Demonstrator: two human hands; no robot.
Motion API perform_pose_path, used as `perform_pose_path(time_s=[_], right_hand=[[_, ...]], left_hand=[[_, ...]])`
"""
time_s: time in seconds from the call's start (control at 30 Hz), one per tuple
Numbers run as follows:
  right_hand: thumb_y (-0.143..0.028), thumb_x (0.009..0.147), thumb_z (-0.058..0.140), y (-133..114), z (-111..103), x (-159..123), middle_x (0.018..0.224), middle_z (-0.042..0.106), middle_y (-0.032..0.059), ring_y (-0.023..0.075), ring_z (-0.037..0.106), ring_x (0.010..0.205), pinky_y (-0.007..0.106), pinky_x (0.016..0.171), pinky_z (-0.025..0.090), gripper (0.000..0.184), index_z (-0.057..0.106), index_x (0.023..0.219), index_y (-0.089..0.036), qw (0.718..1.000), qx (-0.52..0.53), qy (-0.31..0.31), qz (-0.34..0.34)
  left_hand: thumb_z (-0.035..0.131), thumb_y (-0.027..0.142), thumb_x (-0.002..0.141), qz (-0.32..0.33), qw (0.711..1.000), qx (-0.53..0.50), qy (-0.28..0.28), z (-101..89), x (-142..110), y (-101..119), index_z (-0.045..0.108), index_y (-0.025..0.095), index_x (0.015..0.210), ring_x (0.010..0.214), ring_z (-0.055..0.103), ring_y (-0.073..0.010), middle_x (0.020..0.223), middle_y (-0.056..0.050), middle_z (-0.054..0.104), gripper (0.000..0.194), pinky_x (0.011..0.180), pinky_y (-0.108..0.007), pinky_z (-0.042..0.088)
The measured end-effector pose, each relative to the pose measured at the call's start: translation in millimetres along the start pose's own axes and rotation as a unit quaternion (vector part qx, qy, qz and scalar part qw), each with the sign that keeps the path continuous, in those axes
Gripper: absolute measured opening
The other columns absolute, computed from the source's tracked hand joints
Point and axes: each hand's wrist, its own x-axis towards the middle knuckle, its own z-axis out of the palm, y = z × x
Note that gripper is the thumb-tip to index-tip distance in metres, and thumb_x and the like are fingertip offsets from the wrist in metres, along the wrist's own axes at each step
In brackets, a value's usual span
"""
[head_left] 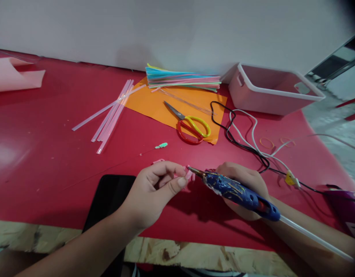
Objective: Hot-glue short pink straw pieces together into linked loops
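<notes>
My right hand (pixel 249 179) is wrapped round a blue hot glue gun (pixel 232 190) smeared with dried glue, a clear glue stick (pixel 312 234) jutting from its back end. The gun's nozzle points left and meets, or nearly meets, a small pink strip (pixel 189 174). Between thumb and forefinger, my left hand (pixel 157 188) pinches that strip; its exact shape is partly hidden by the fingers. Just behind the left hand, another bit of pink (pixel 158 161) shows on the table. A thin wire with a green fuzzy tip (pixel 161 146) lies further back.
Scissors (pixel 191 129) rest on an orange sheet (pixel 157 105) beside bundled pipe cleaners (pixel 183 79). Clear pinkish sticks (pixel 112 115) lie left. A pink bin (pixel 258 96) stands back right, near tangled cords (pixel 246 144). A black phone (pixel 108 200) lies under my left forearm on the red table (pixel 50 154).
</notes>
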Motion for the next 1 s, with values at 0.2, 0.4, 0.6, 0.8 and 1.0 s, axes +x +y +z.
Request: perform_pose_path(time_s=[0.2, 0.4, 0.6, 0.8, 1.0], right_hand=[[-0.021, 0.081, 0.066, 0.3, 0.3, -1.1, 0.079, 0.066, 0.0018, 0.0146, 0.064, 0.066, 0.026, 0.059, 0.049, 0.018, 0.058, 0.097, -0.022, 1.000, 0.000, 0.006, 0.003], [-0.020, 0.081, 0.066, 0.9, -0.5, -0.4, 0.079, 0.066, 0.0023, 0.0150, 0.063, 0.066, 0.027, 0.058, 0.049, 0.021, 0.058, 0.100, -0.022, 1.000, -0.005, 0.000, -0.001], [-0.020, 0.081, 0.067, -0.2, -0.7, 0.3, 0.080, 0.067, 0.0015, 0.0142, 0.063, 0.066, 0.026, 0.058, 0.049, 0.020, 0.059, 0.100, -0.022, 1.000, -0.004, 0.004, 0.002], [-0.021, 0.081, 0.067, 0.2, 1.6, -1.8, 0.080, 0.067, 0.0014, 0.0143, 0.063, 0.067, 0.026, 0.059, 0.048, 0.019, 0.059, 0.098, -0.022, 1.000, 0.002, 0.014, 0.010], [-0.018, 0.082, 0.066, 0.8, 0.4, -2.0, 0.081, 0.066, 0.0013, 0.0137, 0.063, 0.068, 0.026, 0.061, 0.049, 0.019, 0.059, 0.099, -0.022, 1.000, -0.005, 0.008, 0.015]], left_hand=[[0.087, 0.004, 0.069, -0.008, 1.000, -0.024, -0.013, 1.6, -0.1, 2.2, 0.078, 0.018, 0.070, 0.058, 0.063, 0.0003, 0.065, 0.006, 0.072, 0.016, 0.059, -0.003, 0.050], [0.086, 0.002, 0.070, -0.005, 0.999, -0.027, -0.022, 1.3, -0.7, 2.3, 0.078, 0.018, 0.071, 0.055, 0.062, 0.0019, 0.064, 0.008, 0.073, 0.018, 0.056, -0.001, 0.048], [0.086, 0.002, 0.069, -0.005, 1.000, -0.019, -0.012, -0.3, 0.5, 0.4, 0.078, 0.018, 0.071, 0.058, 0.063, 0.0007, 0.064, 0.007, 0.072, 0.019, 0.058, -0.002, 0.049], [0.087, 0.005, 0.070, -0.004, 1.000, -0.011, -0.013, 0.4, -0.2, 0.6, 0.077, 0.018, 0.071, 0.056, 0.061, 0.0012, 0.064, 0.007, 0.072, 0.016, 0.059, -0.003, 0.049], [0.090, 0.008, 0.067, -0.006, 1.000, -0.018, -0.008, 0.2, -1.7, 1.5, 0.077, 0.018, 0.070, 0.057, 0.063, 0.0010, 0.062, 0.008, 0.071, 0.017, 0.059, -0.002, 0.049]])
